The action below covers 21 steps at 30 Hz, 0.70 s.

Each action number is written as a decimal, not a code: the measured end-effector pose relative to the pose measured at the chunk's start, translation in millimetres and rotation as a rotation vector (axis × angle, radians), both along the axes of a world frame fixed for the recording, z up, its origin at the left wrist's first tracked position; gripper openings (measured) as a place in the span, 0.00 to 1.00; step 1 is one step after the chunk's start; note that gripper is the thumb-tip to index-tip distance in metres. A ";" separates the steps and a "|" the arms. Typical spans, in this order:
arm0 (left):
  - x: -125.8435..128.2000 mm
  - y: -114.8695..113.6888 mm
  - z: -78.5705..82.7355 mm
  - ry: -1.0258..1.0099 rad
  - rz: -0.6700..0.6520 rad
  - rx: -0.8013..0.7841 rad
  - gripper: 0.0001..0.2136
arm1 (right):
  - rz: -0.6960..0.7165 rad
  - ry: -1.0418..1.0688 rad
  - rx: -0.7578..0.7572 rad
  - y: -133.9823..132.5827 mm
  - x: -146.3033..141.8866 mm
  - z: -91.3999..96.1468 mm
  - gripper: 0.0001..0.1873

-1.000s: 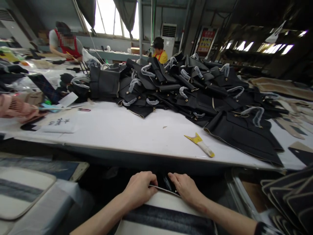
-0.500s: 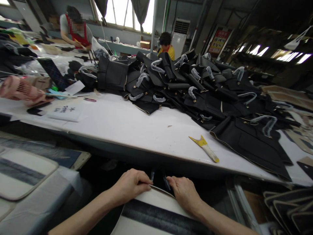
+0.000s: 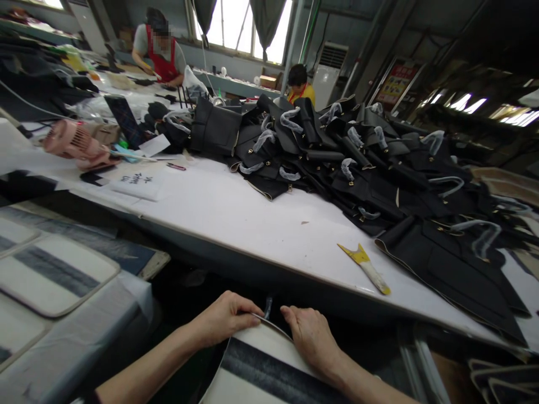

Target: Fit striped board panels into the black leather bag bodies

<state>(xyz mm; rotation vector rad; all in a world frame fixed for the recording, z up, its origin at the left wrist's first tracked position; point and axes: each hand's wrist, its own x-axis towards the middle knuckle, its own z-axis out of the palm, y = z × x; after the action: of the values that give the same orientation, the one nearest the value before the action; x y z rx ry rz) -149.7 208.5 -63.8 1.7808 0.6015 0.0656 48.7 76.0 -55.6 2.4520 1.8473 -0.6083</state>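
Note:
A cream panel with a broad dark stripe [image 3: 265, 367] leans in front of me below the table edge; it looks like a bag panel, and its lower part runs out of view. My left hand [image 3: 225, 320] pinches its top edge between thumb and fingers. My right hand [image 3: 314, 339] is closed at the same edge farther right, its fingertips partly hidden behind the panel. Just behind the panel, between the hands, a plastic-wrapped strip [image 3: 268, 306] sticks up, perhaps a handle.
The white table [image 3: 236, 224] bears a heap of black bags [image 3: 320, 151], a yellow-tipped tool [image 3: 365, 269] and a pink fan [image 3: 76, 145]. Similar striped panels [image 3: 63, 269] lie on a stack at left. More panels [image 3: 505, 381] stand at lower right. Two people [image 3: 162, 62] work behind.
The view has swung to the left, so the table and bags appear farther right. Both hands stay at the panel's top edge; less of the wrapped strips shows between them.

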 end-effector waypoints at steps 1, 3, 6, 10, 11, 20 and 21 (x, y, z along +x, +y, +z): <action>-0.9 -0.2 1.3 -0.001 0.000 0.007 0.13 | 0.006 -0.002 -0.003 2.1 -2.6 0.3 0.35; -2.6 -0.3 3.6 -0.004 -0.005 0.014 0.13 | 0.017 -0.009 -0.006 6.3 -7.6 0.8 0.35; -4.3 0.2 5.5 -0.006 -0.012 0.014 0.14 | 0.040 -0.021 -0.006 12.8 -15.5 2.2 0.35; -5.3 0.0 4.8 -0.010 -0.010 0.019 0.15 | 0.083 -0.035 -0.006 21.0 -26.6 5.2 0.33; -5.6 -0.2 4.4 -0.013 -0.010 0.020 0.14 | 0.097 -0.035 -0.005 22.8 -29.2 5.7 0.31; -14.8 2.5 3.1 -0.069 -0.019 -0.050 0.11 | 0.177 -0.024 0.000 36.0 -44.5 5.3 0.30; -16.0 3.4 2.3 -0.076 -0.007 -0.069 0.13 | 0.180 -0.023 0.000 37.2 -45.5 4.9 0.30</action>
<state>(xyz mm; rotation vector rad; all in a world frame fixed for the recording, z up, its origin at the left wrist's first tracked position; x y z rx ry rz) -165.8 211.9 -61.6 1.7059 0.5368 0.1060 3.2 113.3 -50.7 2.2483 2.0290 -0.5680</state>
